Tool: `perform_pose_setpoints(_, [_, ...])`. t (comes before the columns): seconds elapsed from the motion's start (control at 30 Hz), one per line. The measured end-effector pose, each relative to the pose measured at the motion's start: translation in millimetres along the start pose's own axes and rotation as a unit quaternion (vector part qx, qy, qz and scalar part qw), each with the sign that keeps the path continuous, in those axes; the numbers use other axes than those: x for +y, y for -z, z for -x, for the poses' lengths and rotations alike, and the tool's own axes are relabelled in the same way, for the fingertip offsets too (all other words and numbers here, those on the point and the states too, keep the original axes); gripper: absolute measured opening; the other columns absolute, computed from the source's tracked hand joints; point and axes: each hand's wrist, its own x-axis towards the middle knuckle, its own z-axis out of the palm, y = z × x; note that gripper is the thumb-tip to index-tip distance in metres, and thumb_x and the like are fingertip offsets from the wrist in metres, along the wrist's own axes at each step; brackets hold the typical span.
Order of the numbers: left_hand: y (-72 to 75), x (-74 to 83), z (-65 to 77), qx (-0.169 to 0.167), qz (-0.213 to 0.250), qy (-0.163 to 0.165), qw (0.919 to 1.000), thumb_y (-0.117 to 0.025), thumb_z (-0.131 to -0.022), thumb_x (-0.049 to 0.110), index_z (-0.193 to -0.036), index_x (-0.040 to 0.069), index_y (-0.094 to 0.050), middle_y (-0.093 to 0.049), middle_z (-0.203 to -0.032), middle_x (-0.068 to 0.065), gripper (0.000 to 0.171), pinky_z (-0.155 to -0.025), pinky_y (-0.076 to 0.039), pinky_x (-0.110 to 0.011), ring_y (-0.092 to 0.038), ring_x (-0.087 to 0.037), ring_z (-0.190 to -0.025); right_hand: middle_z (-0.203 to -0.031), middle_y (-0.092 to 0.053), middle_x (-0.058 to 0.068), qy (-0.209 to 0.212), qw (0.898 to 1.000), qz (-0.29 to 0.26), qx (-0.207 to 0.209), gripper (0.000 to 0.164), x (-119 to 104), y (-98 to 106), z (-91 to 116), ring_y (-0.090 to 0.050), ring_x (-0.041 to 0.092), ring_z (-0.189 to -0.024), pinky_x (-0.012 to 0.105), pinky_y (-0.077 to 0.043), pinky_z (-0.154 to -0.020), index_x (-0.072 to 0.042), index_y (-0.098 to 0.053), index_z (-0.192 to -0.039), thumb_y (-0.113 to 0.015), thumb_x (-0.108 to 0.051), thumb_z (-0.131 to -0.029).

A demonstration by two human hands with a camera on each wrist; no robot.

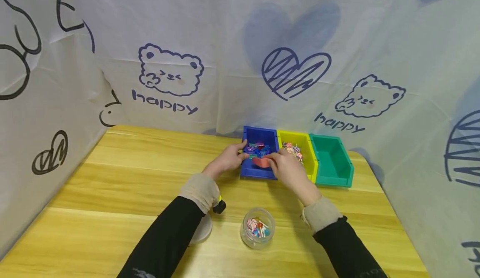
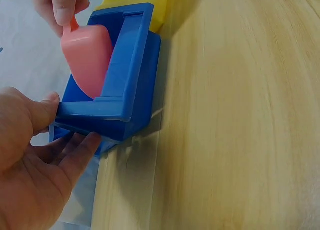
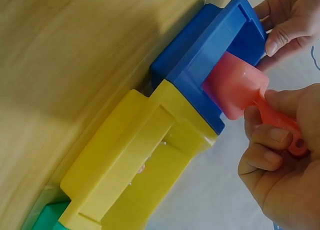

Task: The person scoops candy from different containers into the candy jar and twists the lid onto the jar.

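My right hand [image 3: 280,155] grips the handle of a pink scoop [image 3: 237,85], whose bowl dips into the blue bin [image 2: 135,65]. In the head view, small blue, purple and red wrapped pieces [image 1: 258,149] lie in that bin beside the scoop. With the thumb over the rim and fingers against the outer side, my left hand [image 2: 40,160] holds the blue bin's left wall. What the scoop's bowl carries is hidden in both wrist views.
A yellow bin [image 1: 309,155] of small striped candies adjoins the blue one, then a green bin [image 1: 333,161]. Nearer on the wooden table [image 1: 123,174] stands a clear jar [image 1: 245,238] with lollipops inside. A whitish round lid [image 1: 202,230] lies partly under my left sleeve.
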Motion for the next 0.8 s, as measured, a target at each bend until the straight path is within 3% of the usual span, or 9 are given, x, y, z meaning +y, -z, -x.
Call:
perform_pose_setpoints(0.13, [-0.5, 0.4, -0.8, -0.001, -0.002, 0.003, 1.0000, -0.055, -0.109, 0.018, -0.164, 0.009, -0.026, -0.037, -0.163, -0.021, 0.062, -0.075, -0.045, -0.032, -0.048, -0.019, -0.069, -0.097, -0.071, 0.016, 0.009, 1.000, 0.007, -0.006, 0.019, -1, -3, -5, -0.069, 0.032, -0.084, 0.047, -0.060, -0.078, -0.002, -0.079, -0.110, -0.068, -0.014, -0.101])
perform_pose_setpoints(0.23, [-0.3, 0.8, -0.3, 0.001, -0.008, 0.002, 1.0000, -0.055, -0.109, 0.019, -0.164, 0.009, -0.027, -0.036, -0.163, -0.020, 0.062, -0.086, -0.046, -0.034, -0.061, -0.025, -0.096, -0.096, -0.071, 0.016, 0.011, 1.000, 0.011, -0.012, 0.019, -2, -5, -8, -0.069, 0.032, -0.083, 0.047, -0.060, -0.077, -0.001, -0.079, -0.109, -0.069, -0.014, -0.101])
perform_pose_setpoints(0.3, [-0.2, 1.1, 0.5, 0.000, -0.009, 0.003, 1.0000, -0.054, -0.110, 0.020, -0.164, 0.009, -0.027, -0.035, -0.164, -0.019, 0.062, -0.092, -0.046, -0.036, -0.060, -0.029, -0.119, -0.095, -0.070, 0.016, 0.011, 1.000, 0.016, -0.018, 0.019, -3, -7, -9, -0.068, 0.032, -0.082, 0.047, -0.060, -0.076, -0.001, -0.079, -0.109, -0.068, -0.015, -0.102])
perform_pose_setpoints(0.37, [-0.1, 1.6, 0.7, -0.002, -0.008, 0.004, 1.0000, -0.054, -0.110, 0.021, -0.164, 0.009, -0.026, -0.035, -0.164, -0.019, 0.062, -0.094, -0.046, -0.037, -0.056, -0.029, -0.129, -0.094, -0.070, 0.016, 0.008, 1.000, 0.018, -0.022, 0.019, -4, -9, -11, -0.068, 0.032, -0.081, 0.047, -0.060, -0.075, -0.001, -0.078, -0.109, -0.067, -0.015, -0.102])
perform_pose_setpoints(0.47, [-0.3, 1.7, 0.6, -0.004, -0.004, 0.004, 1.0000, -0.053, -0.110, 0.020, -0.164, 0.009, -0.026, -0.035, -0.164, -0.019, 0.062, -0.090, -0.046, -0.035, -0.058, -0.027, -0.122, -0.093, -0.069, 0.015, 0.004, 1.000, 0.021, -0.022, 0.019, -4, -11, -13, -0.068, 0.032, -0.081, 0.048, -0.060, -0.074, -0.002, -0.079, -0.108, -0.067, -0.015, -0.102])
perform_pose_setpoints(0.53, [-0.4, 1.3, 0.0, -0.002, -0.002, 0.001, 1.0000, -0.054, -0.110, 0.019, -0.164, 0.009, -0.026, -0.036, -0.164, -0.019, 0.062, -0.086, -0.046, -0.033, -0.060, -0.025, -0.102, -0.093, -0.069, 0.015, 0.006, 1.000, 0.022, -0.019, 0.018, -5, -12, -15, -0.068, 0.032, -0.081, 0.048, -0.060, -0.074, -0.002, -0.079, -0.107, -0.067, -0.015, -0.102])
perform_pose_setpoints(0.7, [-1.2, 0.7, -1.0, 0.003, -0.007, -0.002, 1.0000, -0.054, -0.109, 0.017, -0.164, 0.008, -0.027, -0.037, -0.163, -0.021, 0.061, -0.074, -0.043, -0.029, -0.046, -0.017, -0.070, -0.095, -0.072, 0.015, 0.011, 0.999, 0.035, -0.028, 0.019, -7, -15, -23, -0.068, 0.031, -0.084, 0.046, -0.060, -0.077, -0.002, -0.079, -0.107, -0.067, -0.016, -0.102])
perform_pose_setpoints(0.8, [-2.2, 0.8, -1.2, 0.002, -0.004, 0.004, 1.0000, -0.053, -0.109, 0.015, -0.163, 0.008, -0.028, -0.035, -0.164, -0.021, 0.060, -0.065, -0.039, -0.028, -0.039, -0.014, -0.060, -0.096, -0.074, 0.015, 0.013, 0.998, 0.043, -0.036, 0.020, -8, -18, -27, -0.069, 0.031, -0.086, 0.045, -0.061, -0.078, -0.001, -0.079, -0.108, -0.067, -0.015, -0.102])
